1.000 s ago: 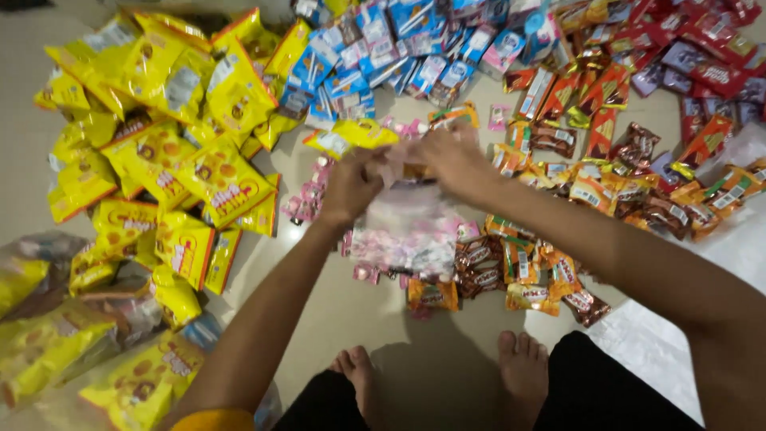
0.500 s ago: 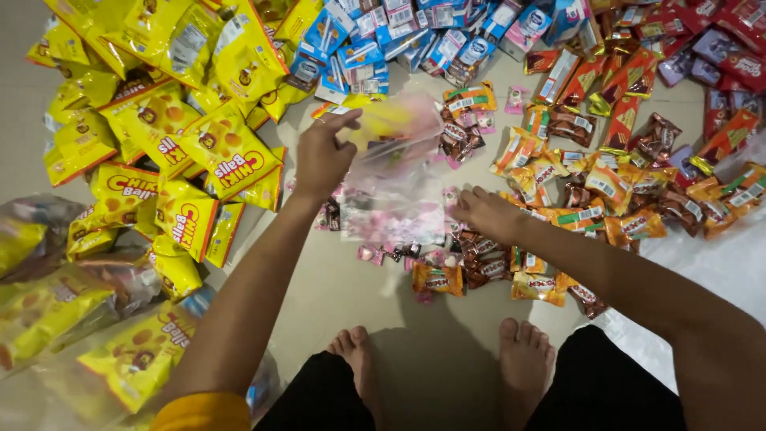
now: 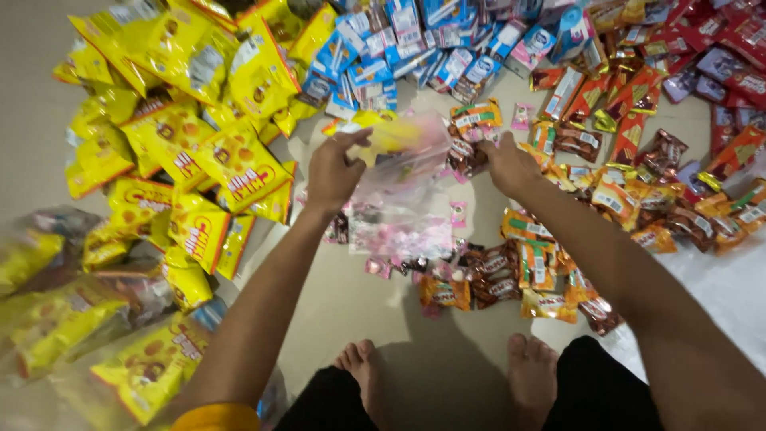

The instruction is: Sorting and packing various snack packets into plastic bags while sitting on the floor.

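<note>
My left hand pinches the top edge of a clear plastic bag and holds it up above the floor. Small pink sweets fill the bag's bottom. My right hand is at the bag's right side, its fingertips against small brown packets on the floor. The back of the hand hides its grip. Loose pink sweets lie under and around the bag.
Yellow snack bags are heaped on the left, blue packets at the top, and orange and brown packets on the right. Red and purple packets lie at the top right. My bare feet rest on the beige floor.
Both hands first held the bag's mouth. The right hand then dropped to the floor by the orange packets, and has now moved up to the brown packets beside the bag. The left hand still holds the bag.
</note>
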